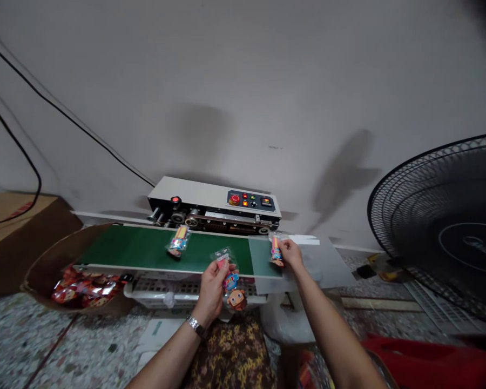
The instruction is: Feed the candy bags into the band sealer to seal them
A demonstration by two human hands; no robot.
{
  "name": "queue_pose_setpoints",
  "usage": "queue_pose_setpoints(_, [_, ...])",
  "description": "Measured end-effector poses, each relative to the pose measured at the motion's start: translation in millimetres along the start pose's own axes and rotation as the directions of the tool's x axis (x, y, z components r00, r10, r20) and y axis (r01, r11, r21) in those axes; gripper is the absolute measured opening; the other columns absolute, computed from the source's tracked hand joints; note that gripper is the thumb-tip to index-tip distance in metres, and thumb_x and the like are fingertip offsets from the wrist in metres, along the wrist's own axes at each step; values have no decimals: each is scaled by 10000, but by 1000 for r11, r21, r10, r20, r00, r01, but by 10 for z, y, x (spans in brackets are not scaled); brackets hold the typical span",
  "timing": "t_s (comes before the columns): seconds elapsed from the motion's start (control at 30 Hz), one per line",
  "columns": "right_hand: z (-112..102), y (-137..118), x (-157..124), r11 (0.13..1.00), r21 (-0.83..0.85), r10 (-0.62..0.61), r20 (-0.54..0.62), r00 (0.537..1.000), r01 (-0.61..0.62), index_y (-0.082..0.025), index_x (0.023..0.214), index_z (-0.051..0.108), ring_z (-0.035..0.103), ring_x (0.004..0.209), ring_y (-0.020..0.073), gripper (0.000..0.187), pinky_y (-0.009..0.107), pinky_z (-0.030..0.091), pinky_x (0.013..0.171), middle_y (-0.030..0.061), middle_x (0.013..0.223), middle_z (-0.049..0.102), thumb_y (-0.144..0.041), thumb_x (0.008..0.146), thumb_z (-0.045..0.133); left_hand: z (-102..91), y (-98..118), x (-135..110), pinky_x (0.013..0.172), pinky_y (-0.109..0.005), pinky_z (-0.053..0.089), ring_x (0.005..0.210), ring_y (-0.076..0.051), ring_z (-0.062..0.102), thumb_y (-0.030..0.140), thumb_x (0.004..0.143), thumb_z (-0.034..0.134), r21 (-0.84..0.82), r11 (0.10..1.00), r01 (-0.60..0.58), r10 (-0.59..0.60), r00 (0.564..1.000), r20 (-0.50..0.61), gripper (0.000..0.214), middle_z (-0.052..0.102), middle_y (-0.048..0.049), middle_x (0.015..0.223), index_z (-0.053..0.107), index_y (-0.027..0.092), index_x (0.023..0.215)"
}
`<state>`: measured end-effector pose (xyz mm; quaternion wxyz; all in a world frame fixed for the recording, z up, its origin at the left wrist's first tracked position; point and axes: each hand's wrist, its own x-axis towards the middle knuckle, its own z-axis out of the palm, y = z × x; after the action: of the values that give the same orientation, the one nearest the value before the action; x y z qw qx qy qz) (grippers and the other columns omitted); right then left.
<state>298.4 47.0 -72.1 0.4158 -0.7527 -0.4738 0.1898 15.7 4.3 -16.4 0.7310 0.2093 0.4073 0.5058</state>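
My left hand [211,288] pinches a clear plastic packet [231,281] with a cartoon-figure item inside, its round brown face hanging lowest, in front of the green conveyor belt [125,248]. At the right end of the belt, my right hand [290,253] grips the edge of a second packet [276,249], which stands by the sealing machine's intake. A third packet [179,241] lies on the belt further left, beside the rollers. The band sealing machine [198,194] has a red stop button [235,200] and lit switches.
A large box [40,275] with several red packets stands below the belt's left end. A white basket [162,294] sits under the belt. On the right are a black fan [441,227] and a translucent sheet [328,270]. A cable [76,116] runs along the wall.
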Motion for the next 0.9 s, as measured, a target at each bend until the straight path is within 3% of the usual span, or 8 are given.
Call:
queue_pose_setpoints(0.13, [163, -24, 75, 986, -128, 107, -30, 994, -110, -196, 569, 520, 439, 438, 120, 174, 231, 286, 425, -7, 479, 508, -326, 683, 544, 3, 6, 4, 626, -252, 483, 673, -156, 642, 357, 608, 741, 4, 1000, 3, -3, 1000, 10, 353, 667, -52, 750, 603, 143, 852])
queue_pose_setpoints(0.27, [239, -190, 116, 969, -208, 131, -14, 991, -131, -196, 608, 563, 470, 483, 125, 129, 232, 334, 484, -11, 513, 531, -308, 672, 573, 3, -1, 14, 628, -255, 481, 682, -160, 640, 364, 612, 737, 2, 1000, 3, -3, 1000, 29, 367, 666, -56, 764, 605, 144, 873])
queue_pose_setpoints(0.4, [202, -526, -72, 972, -233, -3, -9, 1000, 1, -198, 877, 612, 539, 649, 139, 206, 251, 404, 628, 28, 737, 608, -304, 707, 564, 33, -6, 18, 662, -267, 479, 715, -163, 635, 368, 645, 714, -49, 999, 15, -13, 998, 53, 329, 662, -55, 787, 609, 149, 865])
queue_pose_setpoints(0.5, [221, -851, -453, 983, -4, -178, 159, 971, 181, -185, 996, 579, 558, 741, 137, 277, 259, 432, 712, 48, 882, 612, -344, 781, 504, 92, 3, 15, 669, -257, 470, 733, -152, 619, 356, 676, 691, -106, 994, 1, 7, 997, 74, 269, 657, -54, 804, 624, 147, 831])
queue_pose_setpoints(0.6, [323, -1106, -910, 943, 324, -218, 419, 881, 79, -194, 1084, 524, 578, 746, 137, 365, 237, 461, 649, 31, 867, 619, -393, 778, 539, 170, 11, 4, 705, -262, 463, 759, -152, 603, 347, 712, 659, -133, 991, -31, 51, 987, 151, 251, 656, -60, 834, 644, 148, 866])
queue_pose_setpoints(0.67, [393, -1180, -1127, 909, 417, -207, 486, 849, -17, -204, 1129, 485, 587, 721, 131, 430, 224, 464, 610, 21, 855, 622, -395, 755, 581, 210, 17, -12, 751, -281, 455, 797, -169, 601, 354, 714, 655, -118, 992, -39, 61, 980, 188, 259, 662, -70, 863, 657, 145, 867])
queue_pose_setpoints(0.77, [394, -1112, -1167, 896, 443, -173, 433, 884, -41, -197, 1096, 487, 590, 669, 126, 415, 223, 465, 592, 13, 794, 624, -398, 749, 592, 205, 38, -46, 788, -277, 440, 925, -195, 583, 358, 696, 671, -51, 998, -43, 52, 984, 171, 305, 648, -83, 1026, 664, 170, 936])
queue_pose_setpoints(0.9, [162, -725, -765, 914, 404, -46, 219, 975, -48, -187, 1120, 443, 606, 630, 147, 515, 246, 472, 573, 2, 723, 619, -460, 711, 596, 39, 58, -99, 794, -264, 442, 1050, -209, 535, 354, 693, 673, 82, 995, -53, 46, 996, 80, 364, 565, -88, 1209, 641, 212, 1027])
